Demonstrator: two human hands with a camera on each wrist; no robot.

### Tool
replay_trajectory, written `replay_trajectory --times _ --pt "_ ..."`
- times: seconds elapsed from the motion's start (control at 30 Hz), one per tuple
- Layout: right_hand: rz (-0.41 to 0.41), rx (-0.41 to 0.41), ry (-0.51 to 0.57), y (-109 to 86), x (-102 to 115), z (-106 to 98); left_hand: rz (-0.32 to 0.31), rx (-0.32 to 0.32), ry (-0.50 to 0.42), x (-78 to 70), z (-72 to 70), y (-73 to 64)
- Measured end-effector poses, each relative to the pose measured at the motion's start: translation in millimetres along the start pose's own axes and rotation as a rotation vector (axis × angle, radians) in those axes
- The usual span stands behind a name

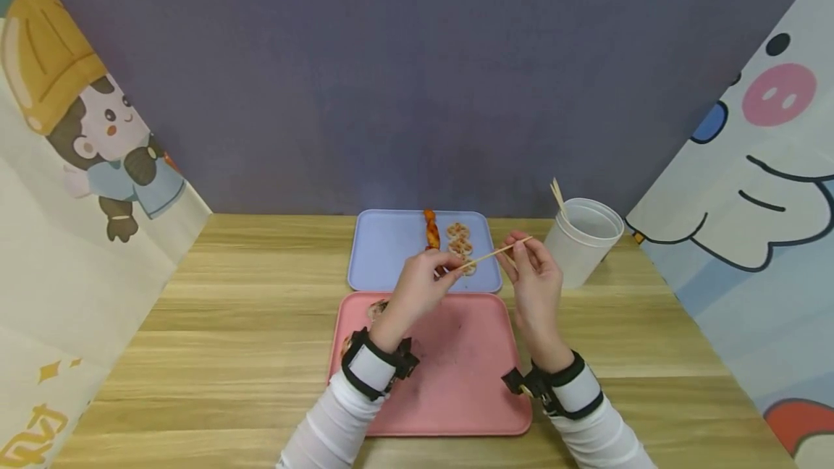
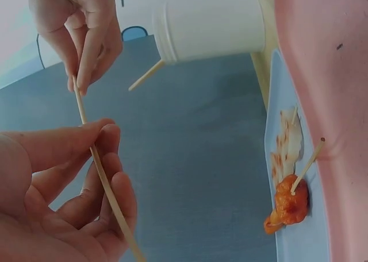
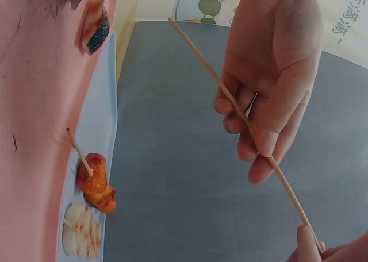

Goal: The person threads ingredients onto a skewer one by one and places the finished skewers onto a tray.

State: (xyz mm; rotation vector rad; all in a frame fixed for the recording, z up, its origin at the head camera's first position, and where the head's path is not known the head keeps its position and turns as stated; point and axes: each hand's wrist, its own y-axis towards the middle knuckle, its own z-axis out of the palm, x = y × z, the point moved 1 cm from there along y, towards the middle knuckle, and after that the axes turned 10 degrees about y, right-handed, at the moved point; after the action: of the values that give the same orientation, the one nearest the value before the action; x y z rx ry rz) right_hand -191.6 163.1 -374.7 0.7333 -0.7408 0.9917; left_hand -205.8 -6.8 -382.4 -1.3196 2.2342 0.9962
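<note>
Both hands hold one thin wooden skewer (image 1: 491,254) above the trays. My left hand (image 1: 420,284) pinches it between thumb and fingers, and in the left wrist view its lower length runs past the palm. At the other end, my right hand (image 1: 537,281) pinches the stick with its fingertips. No food is on this skewer. Below lies a blue tray (image 1: 384,244) bearing a skewer of orange-red sauced food (image 1: 432,226) and a skewer of pale round slices (image 1: 459,244) with brown marks. The lower ends of both are partly hidden in the head view.
Nearer me lies a pink tray (image 1: 469,368); food pieces (image 1: 376,310) at its left are partly covered by my left arm. In the right wrist view one piece (image 3: 95,26) has dark skin. A white tub (image 1: 580,252) with several skewers (image 1: 558,197) stands right of the blue tray.
</note>
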Motion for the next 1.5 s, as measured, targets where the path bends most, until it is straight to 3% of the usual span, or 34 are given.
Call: replay_trajectory --times 0.23,0.33,0.4,0.57,0.67,0.8,0.9,1.03,1.3,1.5 --pt "-0.02 0.001 0.031 0.7 -1.4 -0.8 -0.031 -0.003 -0.027 -0.3 0.5 -0.6" --pt "-0.063 0.029 0.043 0.6 0.1 -1.2 -0.058 -0.038 -0.094 0.1 -0.2 -1.2" --pt "-0.099 0.058 0.033 0.5 2.5 -2.9 -0.084 -0.072 -0.195 0.3 -1.4 -1.9" --pt "-0.132 0.123 -0.022 1.1 9.2 -12.5 -0.094 -0.12 -0.57 0.2 -4.1 -1.2" --pt "-0.114 0.156 -0.129 1.9 10.6 -18.6 -0.071 -0.13 -0.755 -1.1 -5.6 0.4" --pt "-0.071 0.224 -0.347 -0.1 10.0 -24.1 -0.054 -0.142 -0.899 -3.9 -8.8 0.5" --pt "-0.042 0.304 -0.483 -3.8 7.6 -28.2 -0.04 -0.142 -0.936 -5.3 -10.1 0.1" --pt "0.001 0.423 -0.57 -8.4 2.7 -34.0 -0.037 -0.138 -0.964 -6.8 -9.7 0.1" --pt "0.225 0.545 -0.544 -16.9 3.5 -37.5 -0.023 -0.153 -1.049 -10.0 -8.6 0.6" --pt "0.27 0.579 -0.506 -19.7 5.1 -35.2 0.014 -0.189 -1.103 -10.4 -7.7 1.1"
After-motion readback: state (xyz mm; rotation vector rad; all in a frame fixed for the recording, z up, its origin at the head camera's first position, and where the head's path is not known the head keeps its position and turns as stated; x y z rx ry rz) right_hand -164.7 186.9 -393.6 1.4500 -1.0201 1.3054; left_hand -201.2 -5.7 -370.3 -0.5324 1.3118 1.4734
